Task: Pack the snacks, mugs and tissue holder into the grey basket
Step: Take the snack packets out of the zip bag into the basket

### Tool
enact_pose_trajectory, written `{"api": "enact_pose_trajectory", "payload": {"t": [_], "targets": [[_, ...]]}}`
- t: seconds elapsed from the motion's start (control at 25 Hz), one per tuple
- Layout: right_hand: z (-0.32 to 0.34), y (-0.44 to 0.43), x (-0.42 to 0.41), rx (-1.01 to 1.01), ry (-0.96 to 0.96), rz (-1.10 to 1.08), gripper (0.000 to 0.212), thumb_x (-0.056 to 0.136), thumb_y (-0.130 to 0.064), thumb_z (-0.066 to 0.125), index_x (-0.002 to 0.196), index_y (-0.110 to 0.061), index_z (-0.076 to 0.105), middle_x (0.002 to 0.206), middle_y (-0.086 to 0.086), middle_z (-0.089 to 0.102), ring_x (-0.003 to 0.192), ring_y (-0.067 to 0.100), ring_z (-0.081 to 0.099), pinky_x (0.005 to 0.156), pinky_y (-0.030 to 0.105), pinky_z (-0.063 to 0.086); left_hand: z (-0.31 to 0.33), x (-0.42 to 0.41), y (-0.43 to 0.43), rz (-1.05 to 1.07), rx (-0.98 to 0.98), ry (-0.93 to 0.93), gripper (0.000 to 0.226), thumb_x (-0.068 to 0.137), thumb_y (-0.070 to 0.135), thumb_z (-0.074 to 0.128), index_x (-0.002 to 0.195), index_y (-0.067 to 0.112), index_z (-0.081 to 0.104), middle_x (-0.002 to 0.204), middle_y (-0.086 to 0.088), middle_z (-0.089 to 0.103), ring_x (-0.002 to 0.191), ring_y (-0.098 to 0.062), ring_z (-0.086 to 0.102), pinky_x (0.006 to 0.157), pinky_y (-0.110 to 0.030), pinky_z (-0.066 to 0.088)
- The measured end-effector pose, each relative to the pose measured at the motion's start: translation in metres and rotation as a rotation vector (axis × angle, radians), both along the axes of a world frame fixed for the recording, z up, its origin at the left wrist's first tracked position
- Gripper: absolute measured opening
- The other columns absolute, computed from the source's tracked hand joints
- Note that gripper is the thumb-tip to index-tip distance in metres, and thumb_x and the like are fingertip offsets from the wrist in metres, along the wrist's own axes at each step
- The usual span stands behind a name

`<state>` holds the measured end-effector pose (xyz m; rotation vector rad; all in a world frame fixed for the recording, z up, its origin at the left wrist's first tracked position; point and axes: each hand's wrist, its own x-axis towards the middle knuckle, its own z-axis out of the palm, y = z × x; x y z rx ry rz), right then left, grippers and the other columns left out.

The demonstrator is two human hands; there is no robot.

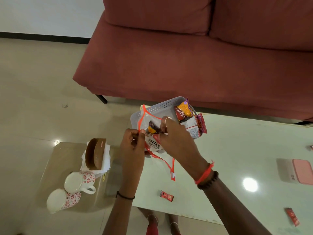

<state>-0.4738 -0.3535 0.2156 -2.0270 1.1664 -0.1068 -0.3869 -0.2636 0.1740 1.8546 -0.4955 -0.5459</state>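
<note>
My left hand (pixel 133 146) pinches the edge of a clear pouch with an orange-red zip border (pixel 149 121), held above the table. My right hand (pixel 174 134) reaches into the pouch and grips a white salted nuts packet (pixel 153 143). Behind them sits the grey basket (pixel 162 106) with an orange snack packet (pixel 184 110) and a red one (pixel 197 125) leaning in its right end. On the lower brown table at left stand a wooden tissue holder (pixel 95 154) with white tissues and two white mugs with red flowers (pixel 79 181) (pixel 63 200).
A pale glass table (pixel 237 158) carries two small red sachets (pixel 166 196) (pixel 292 216) and a pink box (pixel 299 172) at the right edge. A dark red sofa (pixel 186 56) stands right behind the table. My feet show below the table's front edge.
</note>
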Motion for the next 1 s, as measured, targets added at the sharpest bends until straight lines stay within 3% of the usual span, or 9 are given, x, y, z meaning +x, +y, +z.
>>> {"api": "enact_pose_trajectory", "payload": {"t": [0.12, 0.28, 0.4, 0.52, 0.6, 0.68, 0.76, 0.84, 1.0], "targets": [[0.038, -0.017, -0.011, 0.163, -0.184, -0.147, 0.007, 0.085, -0.015, 0.063, 0.086, -0.017, 0.056, 0.090, 0.007, 0.071, 0.082, 0.022, 0.068, 0.075, 0.036, 0.058, -0.001, 0.016, 0.002, 0.042, 0.018, 0.008, 0.013, 0.090, 0.027, 0.055, 0.078, 0.026, 0.053, 0.072, -0.008, 0.065, 0.063, -0.023, 0.068, 0.054, -0.041, 0.059], [0.070, -0.061, -0.029, 0.241, -0.406, -0.321, 0.013, 0.084, -0.013, 0.067, 0.083, -0.022, 0.058, 0.079, 0.002, 0.069, 0.064, 0.009, 0.064, 0.060, 0.018, 0.053, 0.002, 0.035, 0.003, 0.108, -0.006, -0.007, 0.013, 0.091, 0.025, 0.056, 0.079, 0.021, 0.052, 0.073, -0.014, 0.062, 0.064, -0.030, 0.066, 0.044, -0.029, 0.057], [0.062, -0.097, -0.037, 0.362, -0.491, -0.417, 0.018, 0.087, -0.018, 0.064, 0.105, -0.018, 0.064, 0.096, 0.006, 0.074, 0.083, 0.017, 0.073, 0.076, 0.032, 0.059, 0.003, 0.045, 0.002, 0.115, -0.031, 0.013, 0.012, 0.091, 0.024, 0.056, 0.083, 0.015, 0.054, 0.074, -0.015, 0.062, 0.062, -0.025, 0.065, 0.045, -0.029, 0.058], [0.019, -0.135, -0.023, 0.317, -0.432, -0.536, 0.024, 0.089, -0.018, 0.061, 0.112, -0.013, 0.065, 0.101, 0.007, 0.072, 0.086, 0.017, 0.071, 0.072, 0.028, 0.058, 0.003, 0.054, 0.001, 0.107, -0.050, 0.039, 0.012, 0.091, 0.024, 0.056, 0.081, 0.017, 0.054, 0.070, -0.011, 0.061, 0.055, -0.012, 0.065, 0.044, -0.025, 0.056], [-0.025, -0.160, -0.006, 0.233, -0.347, -0.597, 0.024, 0.089, -0.015, 0.061, 0.111, -0.008, 0.067, 0.100, 0.008, 0.070, 0.082, 0.016, 0.067, 0.058, 0.019, 0.051, 0.001, 0.059, 0.001, 0.100, -0.053, 0.066, 0.012, 0.090, 0.023, 0.057, 0.082, 0.014, 0.055, 0.072, -0.013, 0.061, 0.060, -0.018, 0.064, 0.045, -0.027, 0.058], [-0.076, -0.180, 0.010, 0.167, -0.196, -0.602, 0.024, 0.089, -0.011, 0.059, 0.109, -0.002, 0.068, 0.097, 0.011, 0.067, 0.084, 0.021, 0.063, 0.056, 0.020, 0.047, -0.002, 0.066, 0.001, 0.092, -0.046, 0.076, 0.014, 0.090, 0.022, 0.057, 0.086, 0.010, 0.055, 0.076, -0.014, 0.061, 0.065, -0.024, 0.063, 0.045, -0.027, 0.058], [-0.123, -0.191, 0.019, 0.111, -0.020, -0.543, 0.025, 0.089, -0.011, 0.056, 0.107, 0.002, 0.066, 0.095, 0.015, 0.064, 0.085, 0.024, 0.059, 0.060, 0.028, 0.045, -0.005, 0.072, 0.001, 0.087, -0.044, 0.085, 0.015, 0.090, 0.023, 0.057, 0.086, 0.008, 0.055, 0.074, -0.014, 0.061, 0.065, -0.026, 0.063, 0.045, -0.027, 0.057], [-0.164, -0.195, 0.027, 0.068, 0.136, -0.462, 0.026, 0.090, -0.013, 0.054, 0.107, 0.003, 0.064, 0.105, 0.020, 0.066, 0.096, 0.031, 0.061, 0.076, 0.031, 0.046, -0.007, 0.082, -0.001, 0.080, -0.044, 0.095, 0.016, 0.089, 0.024, 0.058, 0.085, 0.009, 0.056, 0.070, -0.011, 0.061, 0.062, -0.026, 0.063, 0.045, -0.029, 0.057], [-0.216, -0.197, 0.034, 0.076, 0.250, -0.417, 0.029, 0.091, -0.011, 0.051, 0.113, 0.005, 0.062, 0.116, 0.025, 0.065, 0.108, 0.038, 0.061, 0.090, 0.039, 0.048, -0.006, 0.100, -0.006, 0.047, -0.051, 0.112, 0.015, 0.089, 0.025, 0.058, 0.080, 0.013, 0.057, 0.056, 0.003, 0.060, 0.052, -0.017, 0.062, 0.045, -0.032, 0.057]]}}
